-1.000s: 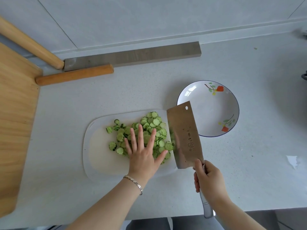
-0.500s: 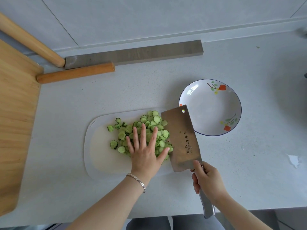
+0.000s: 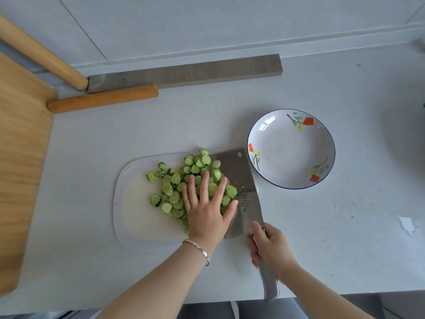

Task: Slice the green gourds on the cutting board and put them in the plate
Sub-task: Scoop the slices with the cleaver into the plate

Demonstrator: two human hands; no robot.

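A pile of green gourd slices (image 3: 177,180) lies on the white cutting board (image 3: 138,217). My left hand (image 3: 207,208) rests flat on the right part of the pile, fingers straight and spread. My right hand (image 3: 269,247) grips the steel handle of a cleaver (image 3: 241,192). The cleaver's broad blade lies tilted against the right side of the pile, its edge hidden under the slices. A white plate (image 3: 292,148) with painted flowers sits empty just right of the board.
A wooden board (image 3: 20,157) covers the counter's left side. Two wooden rolling pins (image 3: 103,99) and a grey bar (image 3: 184,72) lie at the back by the wall. A small wet patch (image 3: 408,224) marks the counter at the right.
The cleaver blade has slid left and flattened against the slices, pushing in under the pile. My left hand stays flat on top of the slices.
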